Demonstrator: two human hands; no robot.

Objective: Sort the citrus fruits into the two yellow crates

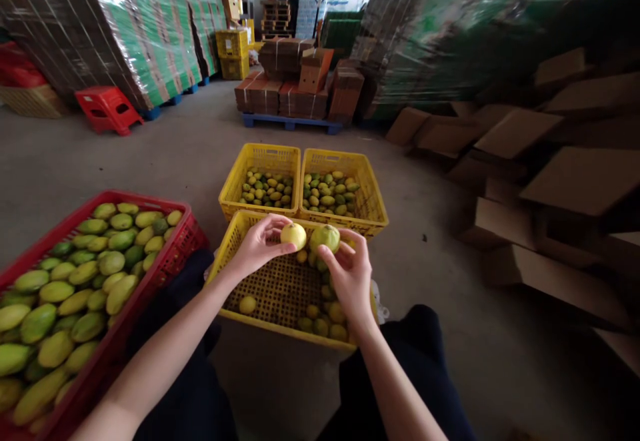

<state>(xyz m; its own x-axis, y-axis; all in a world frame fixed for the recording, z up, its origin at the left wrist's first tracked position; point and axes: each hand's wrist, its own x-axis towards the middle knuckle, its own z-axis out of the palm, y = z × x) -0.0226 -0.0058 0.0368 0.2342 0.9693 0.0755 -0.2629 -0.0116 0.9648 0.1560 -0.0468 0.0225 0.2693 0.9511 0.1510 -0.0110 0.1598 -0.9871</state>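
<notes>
My left hand (263, 244) is closed around a yellow lemon (293, 235), with its stem end turned up. Beside it, my right hand (350, 269) grips a greener lemon (326, 237) between thumb and fingers. Both fruits are held close together, a small gap apart, above the near yellow crate (280, 331). Inside that crate, several lemons (324, 324) lie along the right side, partly behind my right hand, and a single yellow lemon (247, 305) rests at the left on the perforated bottom.
A red crate (187, 217) full of green-yellow lemons stands at my left. Two yellow crates (260, 149) (370, 181) with lemons adjoin the near crate. Beyond are a blue pallet (290, 123) with flattened cartons and a red stool (109, 109). Cardboard boxes (565, 281) are heaped at right.
</notes>
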